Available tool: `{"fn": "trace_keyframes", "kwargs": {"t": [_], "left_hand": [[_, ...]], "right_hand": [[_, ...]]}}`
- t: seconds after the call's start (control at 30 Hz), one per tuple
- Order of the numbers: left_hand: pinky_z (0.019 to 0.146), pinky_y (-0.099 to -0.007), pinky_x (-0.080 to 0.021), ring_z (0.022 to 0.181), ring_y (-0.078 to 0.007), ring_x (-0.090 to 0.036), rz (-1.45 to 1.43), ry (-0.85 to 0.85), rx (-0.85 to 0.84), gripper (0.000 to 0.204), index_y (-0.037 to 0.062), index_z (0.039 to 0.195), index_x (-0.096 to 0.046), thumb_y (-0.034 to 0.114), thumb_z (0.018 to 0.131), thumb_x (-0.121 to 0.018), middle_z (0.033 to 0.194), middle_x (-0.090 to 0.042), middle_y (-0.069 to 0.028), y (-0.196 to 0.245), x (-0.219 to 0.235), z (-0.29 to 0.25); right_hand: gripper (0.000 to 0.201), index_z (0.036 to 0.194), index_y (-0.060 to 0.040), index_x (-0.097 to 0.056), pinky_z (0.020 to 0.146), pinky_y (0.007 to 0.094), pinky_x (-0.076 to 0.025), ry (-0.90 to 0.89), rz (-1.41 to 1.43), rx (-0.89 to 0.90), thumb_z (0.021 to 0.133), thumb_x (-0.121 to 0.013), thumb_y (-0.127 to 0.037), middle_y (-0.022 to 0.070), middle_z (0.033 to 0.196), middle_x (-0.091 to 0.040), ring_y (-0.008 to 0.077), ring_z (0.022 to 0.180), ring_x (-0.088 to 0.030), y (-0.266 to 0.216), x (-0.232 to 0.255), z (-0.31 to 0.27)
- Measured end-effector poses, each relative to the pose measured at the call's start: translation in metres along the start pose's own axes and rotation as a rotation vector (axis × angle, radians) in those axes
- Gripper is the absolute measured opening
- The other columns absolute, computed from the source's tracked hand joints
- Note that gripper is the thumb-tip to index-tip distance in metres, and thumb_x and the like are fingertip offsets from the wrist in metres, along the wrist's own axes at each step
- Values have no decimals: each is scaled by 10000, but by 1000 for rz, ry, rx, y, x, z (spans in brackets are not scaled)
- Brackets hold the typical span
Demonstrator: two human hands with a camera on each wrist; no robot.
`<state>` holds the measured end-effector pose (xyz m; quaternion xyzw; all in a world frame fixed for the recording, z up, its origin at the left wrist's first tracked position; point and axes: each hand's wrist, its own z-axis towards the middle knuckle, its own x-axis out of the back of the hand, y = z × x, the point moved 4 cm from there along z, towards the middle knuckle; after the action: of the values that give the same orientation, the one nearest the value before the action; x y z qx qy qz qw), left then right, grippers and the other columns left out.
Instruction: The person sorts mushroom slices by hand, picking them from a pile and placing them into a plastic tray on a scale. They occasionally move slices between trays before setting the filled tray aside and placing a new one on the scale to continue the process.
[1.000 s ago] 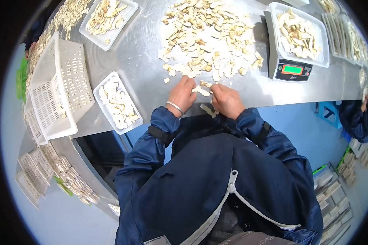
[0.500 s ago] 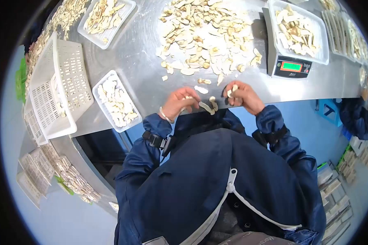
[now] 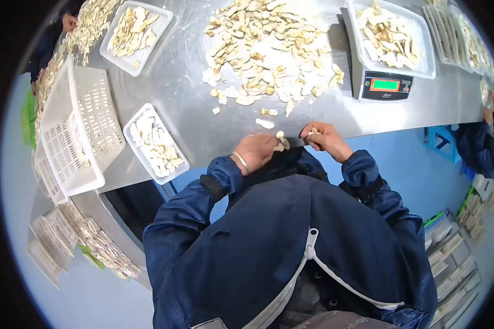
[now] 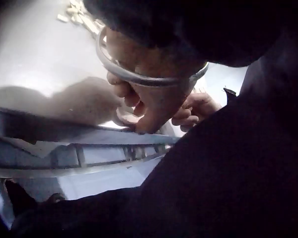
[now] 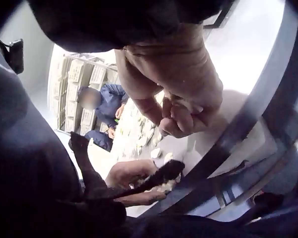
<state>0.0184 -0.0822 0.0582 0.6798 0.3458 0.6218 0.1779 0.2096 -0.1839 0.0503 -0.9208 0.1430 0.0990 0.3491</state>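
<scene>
At the table's near edge my left hand (image 3: 256, 152) has its fingers curled and grips pale mushroom slices (image 3: 281, 142) at its fingertips. In the left wrist view, a whitish slice (image 4: 126, 117) shows between thumb and fingers. My right hand (image 3: 328, 141), a little to the right, pinches a small mushroom slice (image 3: 313, 131); its fingers are bent in the right wrist view. Just beyond the hands lie a white slice (image 3: 265, 124) and a browner piece (image 3: 268, 112). Farther back spreads a broad pile of mushroom slices (image 3: 269, 49).
A scale (image 3: 387, 86) bearing a filled tray (image 3: 431, 55) stands right of the pile. On the left are two white trays of slices, the nearer tray (image 3: 184, 167) close to the edge, and a perforated basket (image 3: 101, 109). Other people work around the table (image 3: 186, 71).
The hands were close together over slices, then parted, the right with a slice. Now the left hand has moved right onto the slices at the edge; the right stays near, slightly lower.
</scene>
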Motion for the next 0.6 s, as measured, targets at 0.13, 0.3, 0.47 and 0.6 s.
{"fn": "trace_keyframes", "kwargs": {"t": [0.13, 0.3, 0.47, 0.6], "left_hand": [[710, -409, -494, 820, -336, -588, -40, 77, 38, 184, 35, 935, -585, 105, 774, -642, 862, -581, -120, -12, 17, -1], [684, -328, -485, 731, -241, -607, -555, 284, 306, 133, 14, 861, -608, 110, 796, -673, 796, -616, -95, -26, 34, 2], [659, -279, -452, 715, -102, -552, -748, 561, 418, 137, 12, 863, -621, 124, 813, -684, 768, -616, -59, -12, 112, 50], [690, -297, -460, 717, -190, -574, -355, 600, 171, 171, 6, 808, -617, 170, 814, -666, 768, -610, -72, 47, 184, 131]], "right_hand": [[135, 940, -20, -616, 531, 215, -313, 39, 18, 65, 843, -526, -47, -36, 639, -475, 58, 560, -410, -31, 6, -17], [155, 979, -61, -646, 584, 184, -353, 201, -91, 527, 846, -573, -35, -61, 751, -532, 26, 665, -451, -136, 37, -77], [168, 980, -22, -648, 585, 191, -331, 743, -148, 850, 843, -581, -93, -40, 716, -522, 36, 648, -432, -220, 126, -113], [273, 1068, -21, -651, 709, 221, -386, 827, -20, 886, 899, -557, -213, 21, 935, -641, 91, 805, -540, -240, 182, -114]]}}
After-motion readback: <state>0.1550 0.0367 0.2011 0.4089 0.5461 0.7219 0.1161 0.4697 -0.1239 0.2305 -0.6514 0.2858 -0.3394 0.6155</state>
